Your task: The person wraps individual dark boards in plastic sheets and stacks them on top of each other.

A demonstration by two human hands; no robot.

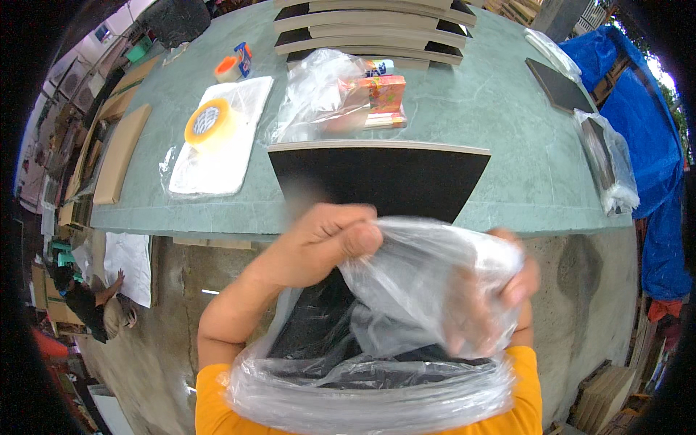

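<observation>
My left hand [330,239] pinches the edge of a clear plastic bag [406,279] between thumb and fingers. On the other side of the bag, my right hand [500,290] is curled about the film; it is blurred and partly veiled by the plastic. More clear plastic film [377,406] lies bunched in folds against my body, with something black showing through it. Just beyond my hands, a flat black board [384,177] with a pale edge lies at the table's near edge, its near part hidden by my hands and the bag.
On the green table [522,109] a yellow tape roll [206,125] rests on white plastic sheets [217,170]. Past the board are a red tissue pack [384,93] and stacked black boards [377,32]. A wrapped board [605,163] lies far right. Another person [94,301] works at lower left.
</observation>
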